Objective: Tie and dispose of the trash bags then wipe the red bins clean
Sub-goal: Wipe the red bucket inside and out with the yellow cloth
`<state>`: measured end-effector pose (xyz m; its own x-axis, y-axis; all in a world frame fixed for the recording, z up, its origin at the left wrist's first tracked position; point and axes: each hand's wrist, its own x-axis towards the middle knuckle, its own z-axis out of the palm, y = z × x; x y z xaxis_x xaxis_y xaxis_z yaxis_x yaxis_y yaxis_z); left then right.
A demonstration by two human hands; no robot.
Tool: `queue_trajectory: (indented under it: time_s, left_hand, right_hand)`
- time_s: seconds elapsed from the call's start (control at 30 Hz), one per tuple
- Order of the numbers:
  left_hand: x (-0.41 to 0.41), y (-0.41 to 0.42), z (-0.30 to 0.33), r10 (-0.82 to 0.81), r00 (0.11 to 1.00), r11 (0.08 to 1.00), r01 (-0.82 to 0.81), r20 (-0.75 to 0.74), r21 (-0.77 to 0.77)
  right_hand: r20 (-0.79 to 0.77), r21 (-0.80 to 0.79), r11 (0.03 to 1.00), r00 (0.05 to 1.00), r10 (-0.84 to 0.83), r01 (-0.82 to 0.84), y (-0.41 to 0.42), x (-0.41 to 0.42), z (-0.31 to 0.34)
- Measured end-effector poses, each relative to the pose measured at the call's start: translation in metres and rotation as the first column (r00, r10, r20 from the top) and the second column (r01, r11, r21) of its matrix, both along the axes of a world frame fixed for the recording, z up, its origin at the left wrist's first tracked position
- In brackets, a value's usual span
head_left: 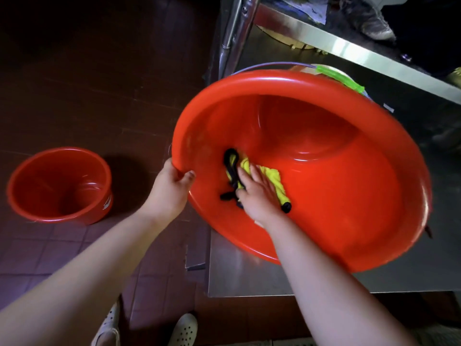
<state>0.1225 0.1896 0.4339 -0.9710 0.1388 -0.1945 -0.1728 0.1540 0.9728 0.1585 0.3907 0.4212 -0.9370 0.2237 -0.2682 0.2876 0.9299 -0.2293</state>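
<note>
Two red bins: big one w/ left hand gripping rim, right hand flat on 1 yellow cloth; small one on floor.

Two red bins: a large basin on the steel table and a smaller bin on the floor. One yellow cloth. Two hands: left, right. Two white shoes.

Dark reddish-brown tiled floor, dimly lit; stainless-steel worktop; polished steel shelf edge above; chromed upright leg.
</note>
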Motion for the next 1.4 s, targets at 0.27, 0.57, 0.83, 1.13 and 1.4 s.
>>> queue_trajectory:
  time_s: [0.27, 0.57, 0.83, 1.13, 1.4]
  left_hand:
    - [0.012, -0.001, -0.015, -0.018, 1.0, 0.995, 0.02, -0.017, 0.098]
    - [0.053, 0.01, -0.042, -0.129, 0.99, 0.964, 0.111, 0.059, 0.242]
    - [0.045, 0.009, -0.026, -0.124, 0.985, 0.985, 0.137, -0.119, 0.109]
    - [0.006, 0.001, 0.017, -0.143, 0.948, 0.99, 0.14, -0.285, -0.032]
    - [0.037, 0.009, -0.021, -0.221, 0.975, 0.961, 0.221, -0.02, 0.168]
  right_hand:
    - [-0.018, 0.103, 0.949, 0.954, -0.299, 0.299, 0.047, -0.05, -0.003]
    - [-0.086, 0.032, 0.997, 0.994, -0.072, 0.075, -0.012, 0.014, -0.006]
    - [-0.06, 0.058, 0.996, 0.996, 0.069, -0.066, -0.042, 0.077, -0.002]
    - [-0.049, 0.066, 0.966, 0.968, -0.247, 0.25, 0.038, -0.009, 0.003]
    - [-0.012, 0.087, 0.96, 0.964, -0.267, 0.267, 0.058, -0.032, 0.004]
